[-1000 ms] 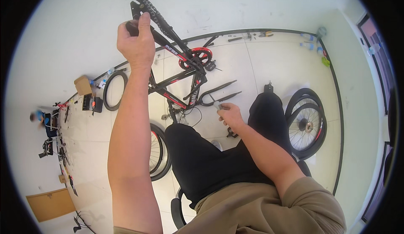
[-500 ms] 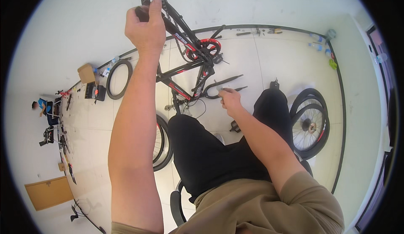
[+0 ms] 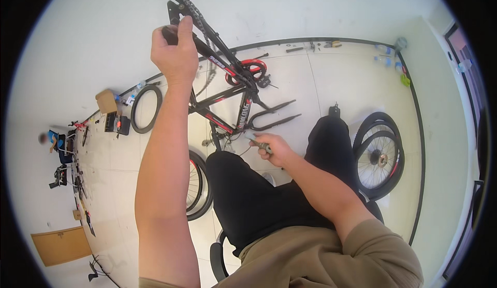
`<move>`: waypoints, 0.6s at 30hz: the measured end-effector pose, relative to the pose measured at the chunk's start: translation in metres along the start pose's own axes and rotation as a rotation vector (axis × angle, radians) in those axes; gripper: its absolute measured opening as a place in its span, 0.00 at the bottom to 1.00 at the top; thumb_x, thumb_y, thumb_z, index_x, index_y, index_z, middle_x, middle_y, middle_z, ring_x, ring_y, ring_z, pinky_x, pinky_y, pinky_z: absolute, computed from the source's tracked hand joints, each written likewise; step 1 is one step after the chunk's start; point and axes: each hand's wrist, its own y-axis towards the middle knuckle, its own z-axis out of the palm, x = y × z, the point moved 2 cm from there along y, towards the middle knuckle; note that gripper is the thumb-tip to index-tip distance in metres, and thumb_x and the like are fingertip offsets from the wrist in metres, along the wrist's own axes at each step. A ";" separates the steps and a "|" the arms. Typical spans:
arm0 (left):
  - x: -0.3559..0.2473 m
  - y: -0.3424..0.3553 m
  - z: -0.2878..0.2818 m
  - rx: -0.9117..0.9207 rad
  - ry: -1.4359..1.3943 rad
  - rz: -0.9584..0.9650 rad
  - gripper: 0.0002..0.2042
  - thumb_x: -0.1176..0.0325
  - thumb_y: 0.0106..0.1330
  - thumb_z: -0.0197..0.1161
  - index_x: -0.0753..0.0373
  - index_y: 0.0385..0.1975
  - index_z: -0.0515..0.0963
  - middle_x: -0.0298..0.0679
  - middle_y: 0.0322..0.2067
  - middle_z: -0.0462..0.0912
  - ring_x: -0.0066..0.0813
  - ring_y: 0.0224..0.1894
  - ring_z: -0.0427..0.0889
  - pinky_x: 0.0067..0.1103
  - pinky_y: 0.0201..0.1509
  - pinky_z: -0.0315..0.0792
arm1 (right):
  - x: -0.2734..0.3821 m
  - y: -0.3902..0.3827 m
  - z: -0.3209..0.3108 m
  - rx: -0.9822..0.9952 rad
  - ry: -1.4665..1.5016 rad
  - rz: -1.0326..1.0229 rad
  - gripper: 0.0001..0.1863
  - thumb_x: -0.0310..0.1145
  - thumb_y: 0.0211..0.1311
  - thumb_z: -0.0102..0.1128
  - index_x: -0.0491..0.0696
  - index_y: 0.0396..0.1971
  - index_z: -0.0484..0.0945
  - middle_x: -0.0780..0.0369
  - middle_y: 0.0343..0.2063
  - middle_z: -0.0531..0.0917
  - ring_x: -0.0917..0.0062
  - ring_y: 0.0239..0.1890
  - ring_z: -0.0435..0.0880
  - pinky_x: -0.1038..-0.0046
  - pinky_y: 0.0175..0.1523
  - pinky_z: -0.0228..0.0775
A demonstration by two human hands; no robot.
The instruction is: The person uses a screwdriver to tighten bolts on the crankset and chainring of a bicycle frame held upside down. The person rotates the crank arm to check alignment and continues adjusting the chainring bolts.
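Observation:
A black and red bicycle frame point(image 3: 206, 55) stands tilted before me, its rear end raised toward the top of the view. My left hand point(image 3: 176, 50) is closed around a rear tube of it, near the chain point(image 3: 207, 30). Low on the frame, the two-legged fork point(image 3: 277, 122) points to the right. Just below the fork, my right hand point(image 3: 274, 151) is wrapped around a small tool point(image 3: 266, 147) with a grey-green handle; its pale tip lies close to the front of the frame, and whether they touch I cannot tell. A red chainring point(image 3: 252, 70) shows beside the crank.
Two wheels point(image 3: 380, 156) lie to the right of my knee, and another wheel point(image 3: 199, 184) is by my left knee. A loose tyre point(image 3: 147, 109) and a toolbox point(image 3: 117, 124) are at the left. A hammer point(image 3: 301, 48) and pliers point(image 3: 332, 45) lie along the wall.
My right hand has moved down and left from beside the fork legs, and the tool's handle now shows. The frame's rear end and my left hand have shifted slightly down and left.

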 end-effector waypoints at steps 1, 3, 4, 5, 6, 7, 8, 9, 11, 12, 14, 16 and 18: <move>-0.005 0.002 0.001 -0.002 -0.011 -0.003 0.19 0.55 0.60 0.72 0.65 0.25 0.73 0.31 0.21 0.75 0.19 0.25 0.70 0.19 0.31 0.68 | 0.001 -0.001 -0.004 -0.041 0.002 0.004 0.21 0.27 0.61 0.55 0.40 0.54 0.69 0.57 0.37 0.81 0.83 0.20 0.67 0.80 0.22 0.53; -0.005 0.002 0.003 0.000 -0.006 -0.007 0.19 0.55 0.61 0.72 0.65 0.25 0.73 0.31 0.21 0.75 0.19 0.25 0.70 0.19 0.31 0.68 | 0.000 -0.001 -0.009 -0.118 -0.019 0.002 0.21 0.28 0.60 0.55 0.40 0.54 0.69 0.57 0.36 0.81 0.83 0.21 0.67 0.80 0.22 0.54; -0.005 0.002 0.002 0.003 0.010 -0.005 0.19 0.55 0.60 0.72 0.65 0.26 0.74 0.32 0.21 0.76 0.20 0.25 0.71 0.19 0.31 0.69 | 0.001 -0.001 -0.009 -0.135 -0.023 -0.012 0.22 0.28 0.60 0.55 0.40 0.54 0.69 0.57 0.36 0.81 0.83 0.21 0.68 0.80 0.22 0.55; -0.005 0.003 0.002 0.006 0.026 -0.002 0.20 0.54 0.60 0.72 0.66 0.27 0.74 0.33 0.21 0.77 0.21 0.25 0.73 0.20 0.32 0.71 | 0.002 0.000 -0.009 -0.152 -0.026 -0.025 0.22 0.28 0.60 0.55 0.40 0.55 0.69 0.58 0.36 0.81 0.83 0.21 0.68 0.80 0.22 0.55; -0.004 0.002 0.003 0.020 0.031 -0.019 0.20 0.54 0.60 0.72 0.66 0.26 0.74 0.33 0.20 0.77 0.21 0.24 0.73 0.20 0.31 0.70 | 0.005 0.000 -0.010 -0.154 -0.018 -0.037 0.21 0.28 0.60 0.55 0.40 0.54 0.69 0.58 0.36 0.81 0.83 0.21 0.68 0.80 0.22 0.55; -0.004 0.001 0.003 0.021 0.018 -0.017 0.20 0.54 0.59 0.72 0.66 0.26 0.74 0.33 0.20 0.77 0.21 0.24 0.73 0.20 0.31 0.70 | 0.006 -0.002 -0.011 -0.157 -0.009 -0.045 0.21 0.28 0.60 0.55 0.40 0.54 0.69 0.58 0.36 0.81 0.83 0.21 0.68 0.80 0.22 0.55; -0.004 0.001 0.003 0.022 0.004 -0.016 0.20 0.54 0.59 0.72 0.66 0.26 0.74 0.33 0.20 0.77 0.21 0.24 0.73 0.20 0.31 0.70 | 0.007 -0.003 -0.011 -0.160 0.000 -0.053 0.21 0.28 0.60 0.54 0.41 0.54 0.69 0.58 0.36 0.81 0.83 0.21 0.68 0.80 0.22 0.55; -0.004 0.001 0.004 0.023 -0.011 -0.014 0.19 0.55 0.59 0.72 0.66 0.26 0.74 0.32 0.20 0.77 0.21 0.24 0.73 0.20 0.31 0.70 | 0.007 -0.003 -0.011 -0.163 -0.011 -0.054 0.21 0.29 0.61 0.54 0.41 0.55 0.69 0.58 0.37 0.81 0.83 0.22 0.68 0.80 0.23 0.55; -0.001 0.003 0.003 0.009 0.008 -0.003 0.19 0.55 0.59 0.72 0.66 0.26 0.74 0.32 0.20 0.77 0.20 0.24 0.73 0.19 0.31 0.70 | 0.011 -0.011 -0.009 -0.182 -0.036 -0.055 0.22 0.30 0.63 0.52 0.41 0.57 0.68 0.59 0.38 0.79 0.83 0.23 0.67 0.81 0.25 0.57; 0.001 0.003 0.003 0.002 0.017 0.002 0.19 0.56 0.59 0.72 0.66 0.26 0.74 0.32 0.21 0.77 0.20 0.24 0.73 0.19 0.31 0.70 | 0.010 -0.010 -0.008 -0.176 -0.030 -0.057 0.22 0.30 0.63 0.52 0.41 0.57 0.68 0.59 0.38 0.79 0.82 0.23 0.67 0.81 0.25 0.57; -0.004 0.002 0.003 -0.013 -0.016 0.001 0.18 0.56 0.59 0.73 0.65 0.26 0.74 0.32 0.21 0.77 0.20 0.24 0.72 0.19 0.31 0.70 | 0.011 -0.009 -0.008 -0.169 -0.021 -0.073 0.22 0.30 0.63 0.52 0.41 0.56 0.69 0.59 0.37 0.79 0.82 0.23 0.67 0.81 0.25 0.57; -0.004 0.001 0.004 -0.012 -0.016 -0.014 0.18 0.56 0.59 0.73 0.65 0.26 0.74 0.32 0.20 0.76 0.20 0.24 0.72 0.19 0.31 0.70 | 0.016 -0.009 -0.011 -0.211 0.033 -0.098 0.21 0.29 0.62 0.54 0.42 0.55 0.70 0.60 0.35 0.80 0.82 0.22 0.67 0.80 0.23 0.56; -0.003 0.000 0.004 -0.010 -0.011 -0.032 0.19 0.56 0.59 0.73 0.65 0.26 0.74 0.32 0.20 0.76 0.20 0.24 0.72 0.19 0.31 0.70 | 0.020 -0.009 -0.016 -0.238 0.082 -0.131 0.19 0.29 0.61 0.54 0.43 0.53 0.71 0.60 0.33 0.81 0.81 0.21 0.68 0.79 0.22 0.56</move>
